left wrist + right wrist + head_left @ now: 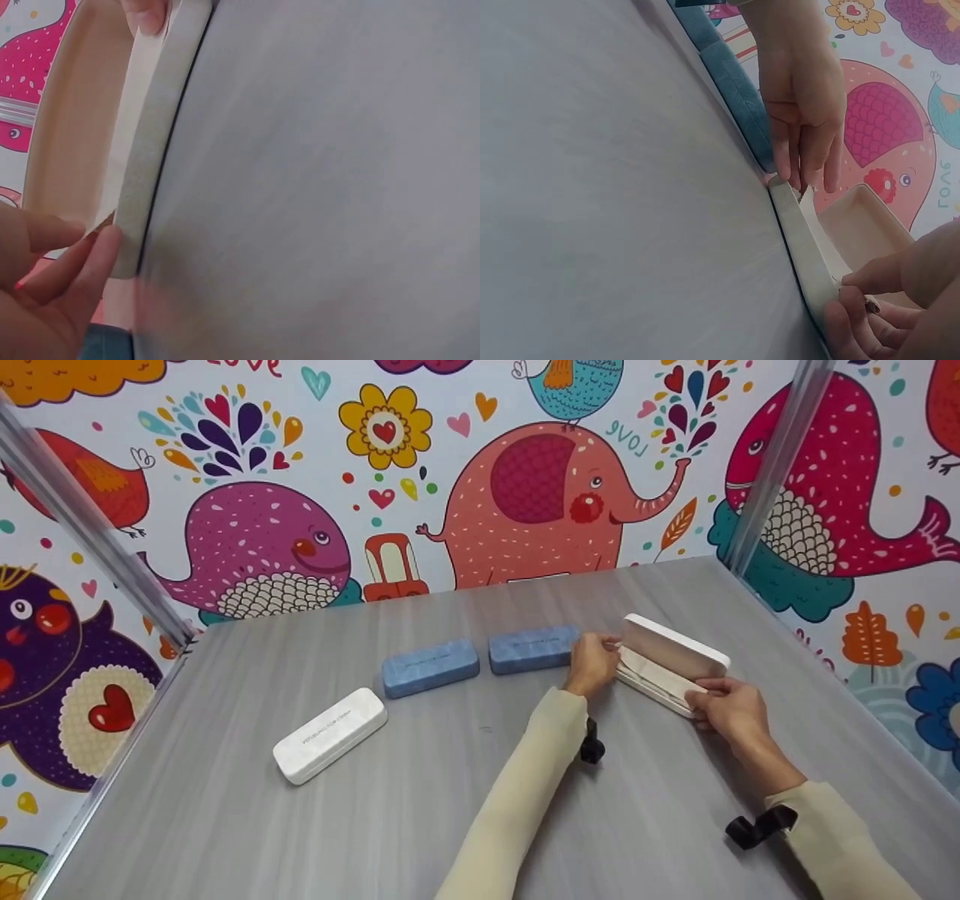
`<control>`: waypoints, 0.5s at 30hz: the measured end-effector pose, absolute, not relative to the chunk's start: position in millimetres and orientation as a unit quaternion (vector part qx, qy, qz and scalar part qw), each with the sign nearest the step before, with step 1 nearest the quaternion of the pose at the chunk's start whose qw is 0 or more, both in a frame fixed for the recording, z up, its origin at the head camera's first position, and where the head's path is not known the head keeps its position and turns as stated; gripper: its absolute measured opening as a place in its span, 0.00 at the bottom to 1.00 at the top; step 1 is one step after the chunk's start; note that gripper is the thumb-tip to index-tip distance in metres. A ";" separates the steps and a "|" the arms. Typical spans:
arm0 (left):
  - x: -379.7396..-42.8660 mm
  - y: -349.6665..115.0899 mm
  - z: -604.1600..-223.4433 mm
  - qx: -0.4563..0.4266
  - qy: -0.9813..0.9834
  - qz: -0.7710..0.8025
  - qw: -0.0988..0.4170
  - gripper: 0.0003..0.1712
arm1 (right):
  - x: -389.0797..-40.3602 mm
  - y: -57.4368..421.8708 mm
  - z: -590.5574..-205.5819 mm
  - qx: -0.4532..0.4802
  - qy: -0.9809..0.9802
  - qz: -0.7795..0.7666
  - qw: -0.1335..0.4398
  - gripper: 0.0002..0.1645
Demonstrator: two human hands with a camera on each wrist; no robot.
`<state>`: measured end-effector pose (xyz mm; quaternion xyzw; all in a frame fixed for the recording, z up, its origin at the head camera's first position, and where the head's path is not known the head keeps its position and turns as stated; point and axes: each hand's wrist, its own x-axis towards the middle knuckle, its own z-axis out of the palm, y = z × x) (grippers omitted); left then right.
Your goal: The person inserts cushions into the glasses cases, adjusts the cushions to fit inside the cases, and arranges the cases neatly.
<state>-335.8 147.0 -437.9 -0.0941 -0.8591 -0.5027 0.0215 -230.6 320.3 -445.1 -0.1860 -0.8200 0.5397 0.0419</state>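
An eyeglass case (671, 649) with a white outside and a cream lining stands with its lid raised at the right of the table. Pale, cloth-like lining or sheet (124, 142) lies in its base. My left hand (595, 664) is at its left end, pinching a thin brown-edged piece (103, 223) at the rim. At the other end, my right hand (731, 709) has thumb and fingers curled over the rim, with a small brownish tip (872, 305) between the fingers. I cannot tell whether both belong to one thing.
Left of the open case lie two closed blue cases, one (532, 650) close by my left hand and one (430, 668) further left. A closed white case (330, 735) lies nearer, at the left. Cartoon-printed walls with metal posts (780, 465) border the grey table (480, 802).
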 end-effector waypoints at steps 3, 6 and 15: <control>-335.3 147.2 -436.2 -0.090 -0.867 -0.490 0.028 0.14 | -230.3 319.0 -444.4 -0.185 -0.832 0.521 0.045 0.24; -334.6 147.3 -434.4 -0.084 -0.874 -0.476 0.042 0.14 | -228.3 318.2 -441.8 -0.191 -0.847 0.495 0.042 0.23; -342.4 137.3 -417.2 -0.087 -0.890 -0.446 0.031 0.14 | -219.2 328.1 -420.5 -0.205 -0.881 0.424 0.050 0.24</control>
